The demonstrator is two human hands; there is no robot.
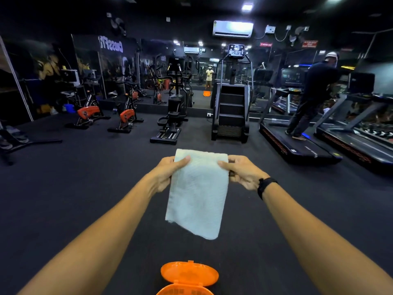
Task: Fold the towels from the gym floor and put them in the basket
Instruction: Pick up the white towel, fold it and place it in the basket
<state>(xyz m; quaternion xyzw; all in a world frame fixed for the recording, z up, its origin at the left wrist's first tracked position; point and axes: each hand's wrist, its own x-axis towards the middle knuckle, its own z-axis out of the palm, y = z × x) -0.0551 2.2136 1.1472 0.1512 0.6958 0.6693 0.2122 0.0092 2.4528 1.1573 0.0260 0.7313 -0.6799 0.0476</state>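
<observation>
My left hand (170,173) and right hand (240,172) each pinch a top corner of the folded pale towel (197,194), held hanging out in front of me above the open orange basket (189,277) on the dark floor (85,167).
</observation>
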